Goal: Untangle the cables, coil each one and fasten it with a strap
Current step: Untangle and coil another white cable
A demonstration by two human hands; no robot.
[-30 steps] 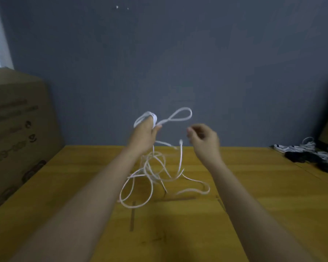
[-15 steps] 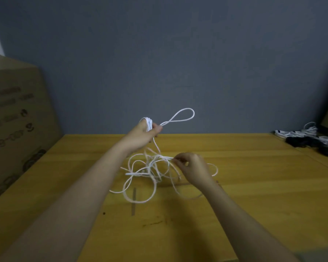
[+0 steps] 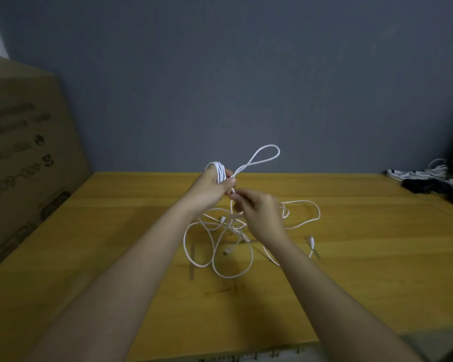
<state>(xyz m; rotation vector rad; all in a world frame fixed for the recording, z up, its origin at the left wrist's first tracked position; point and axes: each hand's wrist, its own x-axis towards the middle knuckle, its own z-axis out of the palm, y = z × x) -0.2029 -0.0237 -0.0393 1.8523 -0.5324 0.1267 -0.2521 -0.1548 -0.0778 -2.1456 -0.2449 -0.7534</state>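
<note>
The grip of the left hand is raised above the bench, with turns of cable wound around its fingers. A loop of that cable is projected up and to the right of this grip. The right hand is placed just right of and below it, a strand being pinched where the two grips nearly touch. Beneath and before both grips, the loose tangle is spread on the bench. Far right of the grips, a pile of cables is set against the wall. Far left, a carton is stood beside the bench.
</note>
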